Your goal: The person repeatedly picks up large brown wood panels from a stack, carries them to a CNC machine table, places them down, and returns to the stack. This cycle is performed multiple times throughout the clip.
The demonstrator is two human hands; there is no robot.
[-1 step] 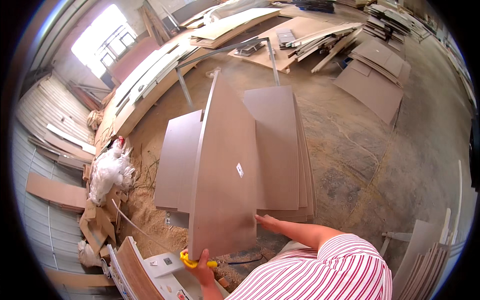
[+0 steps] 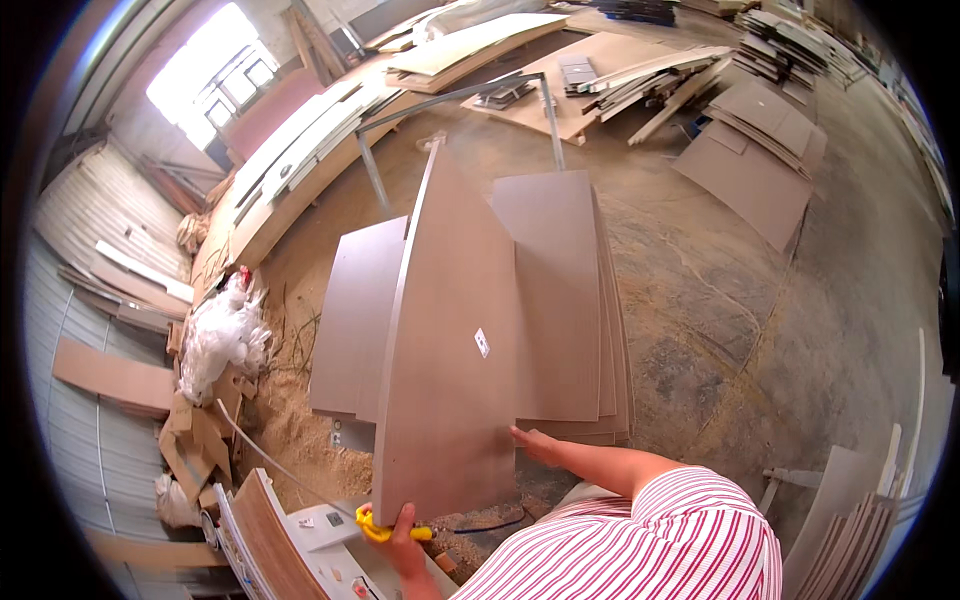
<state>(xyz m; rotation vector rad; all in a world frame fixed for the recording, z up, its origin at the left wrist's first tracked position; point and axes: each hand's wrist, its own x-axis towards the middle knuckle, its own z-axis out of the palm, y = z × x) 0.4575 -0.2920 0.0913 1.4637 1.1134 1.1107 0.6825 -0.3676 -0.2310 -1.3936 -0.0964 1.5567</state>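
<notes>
A large brown-grey wood panel with a small white label stands on edge, tilted, in front of me. My left hand is closed at its near lower corner, thumb against the panel's face. The same hand grips a yellow hand tool; its exact kind is partly covered by my fingers. At the panel's right edge, my right hand holds on with its fingertips, some of them hidden. Behind the panel lie a stack of similar boards on the right and another board on the left.
A metal frame stands beyond the stack. Clear plastic wrap and cardboard scraps lie at the left by sawdust. A dark hose runs beside my left hand. More boards rest on the floor at far right.
The panel's near lower corner and my left hand with the yellow tool have shifted very slightly left. Both grips look the same.
</notes>
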